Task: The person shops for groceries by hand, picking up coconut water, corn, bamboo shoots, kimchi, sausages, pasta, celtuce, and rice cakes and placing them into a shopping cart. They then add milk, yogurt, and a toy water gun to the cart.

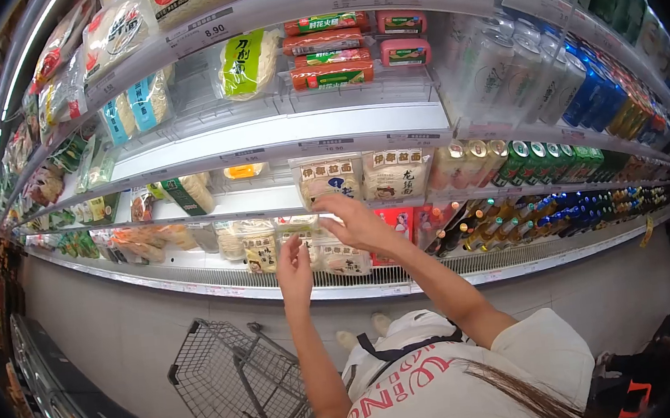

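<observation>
My right hand (352, 223) reaches to the lower edge of a noodle packet (327, 174) on the middle shelf. Its fingers are stretched out and overlap the packet's bottom, thumb apart. A second noodle packet (396, 172) stands just right of that one. Lower and to the left, my left hand (295, 268) is raised in front of the bottom shelf, fingers apart and pointing up, nothing seen in it. Behind it are noodle packets, one with a dark-lettered label (260, 254) at its left and another flat packet (346, 260) at its right.
A wire shopping cart (230, 380) stands on the floor at my left. Sausage packs (330, 58) and a green-labelled noodle bag (244, 64) lie on the shelf above. Drink cans (539, 153) and bottles (506, 229) fill the right side. Black cases (79, 395) stand far left.
</observation>
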A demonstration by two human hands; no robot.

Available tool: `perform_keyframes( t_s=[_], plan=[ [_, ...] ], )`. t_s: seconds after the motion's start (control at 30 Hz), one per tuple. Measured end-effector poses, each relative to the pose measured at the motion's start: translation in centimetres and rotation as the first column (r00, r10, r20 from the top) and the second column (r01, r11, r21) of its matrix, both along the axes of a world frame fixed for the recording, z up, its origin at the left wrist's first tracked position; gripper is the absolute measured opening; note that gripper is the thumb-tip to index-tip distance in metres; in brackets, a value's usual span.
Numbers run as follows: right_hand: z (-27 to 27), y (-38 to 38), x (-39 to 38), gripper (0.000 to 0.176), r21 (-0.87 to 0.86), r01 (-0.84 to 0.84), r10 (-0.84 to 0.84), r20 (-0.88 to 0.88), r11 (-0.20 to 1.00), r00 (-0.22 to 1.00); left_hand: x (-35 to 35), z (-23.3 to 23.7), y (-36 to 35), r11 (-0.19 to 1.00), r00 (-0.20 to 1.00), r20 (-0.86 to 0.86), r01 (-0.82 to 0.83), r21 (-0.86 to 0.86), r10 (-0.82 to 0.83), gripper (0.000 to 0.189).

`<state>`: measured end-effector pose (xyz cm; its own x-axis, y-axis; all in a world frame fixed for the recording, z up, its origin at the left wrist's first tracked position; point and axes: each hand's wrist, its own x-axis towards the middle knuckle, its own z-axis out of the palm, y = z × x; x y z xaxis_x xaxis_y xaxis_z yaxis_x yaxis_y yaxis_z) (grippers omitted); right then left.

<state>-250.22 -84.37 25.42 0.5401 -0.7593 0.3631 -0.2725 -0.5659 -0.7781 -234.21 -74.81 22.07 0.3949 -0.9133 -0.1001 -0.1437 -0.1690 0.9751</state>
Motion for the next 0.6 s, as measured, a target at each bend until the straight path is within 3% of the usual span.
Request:
perform_keyframes(
  t_s=[0.07,0.13,0.23,0.27,0.33,0.37,0.47,0.6],
  plan=[
    [6.6,-2.8,-1.4,0.030,-0.118,0.299,-0.289,0.097,0.947,0.952,-1.8,5.4,-5.9,0.978,0.995,0.050,0.093,-0.189,-0.085,0.040],
    [9.7,-6.0,-2.4,0.034,-0.213,0.531,-0.477,0.256,0.820,0.841,-2.8,8.1,-11.9,0.931,0.990,0.098,0.125,-0.343,-0.097,0.044],
    [11.3,-10.8,-3.5,0.042,-0.357,0.725,-0.644,0.334,0.589,0.688,-4.2,10.1,-19.8,0.867,0.961,0.266,0.068,-0.494,0.076,0.057],
    [10.7,-12.4,-3.6,0.045,-0.324,0.728,-0.655,0.317,0.605,0.686,-4.2,9.9,-21.6,0.861,0.922,0.356,0.055,-0.505,0.150,0.061],
    [9.9,-15.2,-3.6,0.049,-0.255,0.731,-0.674,0.283,0.633,0.682,-4.5,9.9,-23.8,0.852,0.959,0.271,0.077,-0.518,0.078,0.065],
    [9.7,-16.2,-4.1,0.054,-0.056,0.576,-0.553,0.217,0.816,0.804,-4.6,9.7,-24.6,0.848,0.972,0.231,0.094,-0.522,0.035,0.066],
    [7.6,-17.5,-3.6,0.053,-0.262,0.645,-0.610,0.211,0.718,0.764,-4.5,9.5,-24.8,0.882,0.962,0.272,0.113,-0.457,0.017,0.068],
    [7.3,-17.0,-3.4,0.051,-0.313,0.645,-0.605,0.224,0.697,0.764,-4.2,9.7,-24.0,0.851,0.986,0.160,0.116,-0.513,-0.038,0.064]
  ],
)
